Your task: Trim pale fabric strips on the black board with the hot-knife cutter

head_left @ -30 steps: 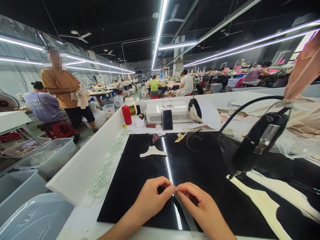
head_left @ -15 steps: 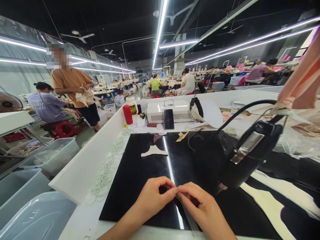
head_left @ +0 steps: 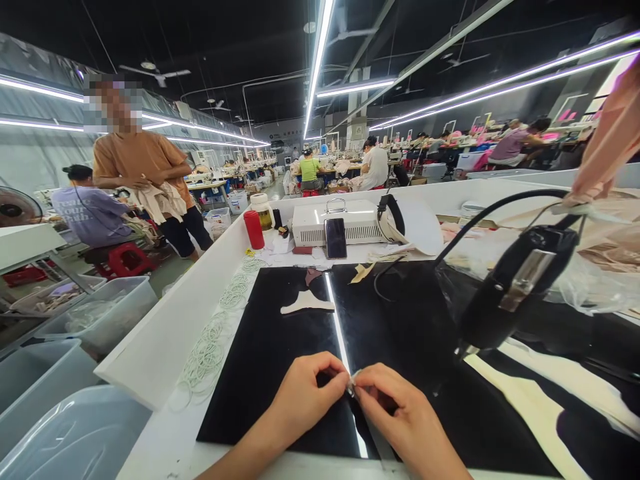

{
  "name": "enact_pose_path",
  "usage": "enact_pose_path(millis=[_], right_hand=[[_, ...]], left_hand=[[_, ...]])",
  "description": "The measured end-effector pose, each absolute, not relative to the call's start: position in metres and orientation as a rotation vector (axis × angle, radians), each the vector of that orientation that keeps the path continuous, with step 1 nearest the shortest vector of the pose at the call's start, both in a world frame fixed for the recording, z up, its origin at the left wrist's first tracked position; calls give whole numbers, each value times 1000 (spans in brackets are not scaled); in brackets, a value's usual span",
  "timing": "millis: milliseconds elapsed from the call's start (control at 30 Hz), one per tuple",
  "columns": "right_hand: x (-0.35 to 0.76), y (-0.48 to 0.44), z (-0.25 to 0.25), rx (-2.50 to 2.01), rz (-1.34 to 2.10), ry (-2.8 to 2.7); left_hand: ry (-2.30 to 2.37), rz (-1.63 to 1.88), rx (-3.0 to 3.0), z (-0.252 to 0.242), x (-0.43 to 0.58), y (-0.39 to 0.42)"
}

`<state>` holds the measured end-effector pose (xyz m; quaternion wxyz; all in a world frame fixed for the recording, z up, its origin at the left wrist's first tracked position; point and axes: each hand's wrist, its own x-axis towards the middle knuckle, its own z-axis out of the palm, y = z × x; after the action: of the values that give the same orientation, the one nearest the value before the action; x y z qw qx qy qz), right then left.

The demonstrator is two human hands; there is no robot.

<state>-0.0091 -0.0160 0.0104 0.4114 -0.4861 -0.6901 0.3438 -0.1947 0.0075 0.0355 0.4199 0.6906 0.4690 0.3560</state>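
Observation:
My left hand (head_left: 307, 393) and my right hand (head_left: 400, 403) meet over the front of a glossy black board (head_left: 270, 347). Thumb and fingers of each are pinched together at a small greyish-white thing (head_left: 352, 385), too small to name. A cream cut fabric piece (head_left: 307, 301) lies on the board beyond my left hand. To the right of my right hand hangs a black corded tool (head_left: 520, 287) with a metal plate and a pointed tip, tied up by peach cloth (head_left: 607, 143). Under its tip, long pale cut pieces (head_left: 525, 393) lie on the black surface.
Coils of pale green cord (head_left: 205, 350) lie along the left low wall (head_left: 150, 353). At the back stand a phone (head_left: 335, 238), a white vented box (head_left: 315, 223) and a red cylinder (head_left: 254, 230). Left of the table are plastic bins (head_left: 65, 433) and a standing person (head_left: 145, 160) holding cloth.
My fingertips have parted slightly, and more of the small greyish thing shows between them. The hanging tool has swung right. The standing person has turned and shifted the cloth.

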Motion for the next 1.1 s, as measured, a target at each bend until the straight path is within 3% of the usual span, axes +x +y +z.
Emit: enact_pose_path(millis=[1100], right_hand=[[4, -26, 9, -1197, 798, -1775]], left_hand=[[1570, 738, 2123, 34, -198, 10]])
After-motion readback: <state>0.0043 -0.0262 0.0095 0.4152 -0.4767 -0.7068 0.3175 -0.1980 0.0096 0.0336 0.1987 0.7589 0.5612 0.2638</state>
